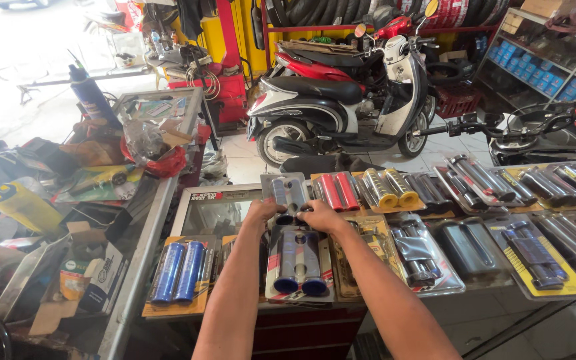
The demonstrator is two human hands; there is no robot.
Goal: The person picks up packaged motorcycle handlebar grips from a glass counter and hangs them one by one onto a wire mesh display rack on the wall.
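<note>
Behind the table [475,293] we see a white scooter [341,100]; the table carries rows of packed handlebar grips; among them a blue pack [176,272], a red pack [339,191] and a yellow pack [389,189]; our left hand [263,212] and right hand [320,215] both close on the top edge of a grey-blue pack [298,261], which lies just below them, towards us.

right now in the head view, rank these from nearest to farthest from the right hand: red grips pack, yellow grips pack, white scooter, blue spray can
1. red grips pack, just beyond the right hand, slightly to its right.
2. yellow grips pack, further right in the same row.
3. white scooter, on the floor behind the counter.
4. blue spray can, far left on the cluttered side table.
</note>
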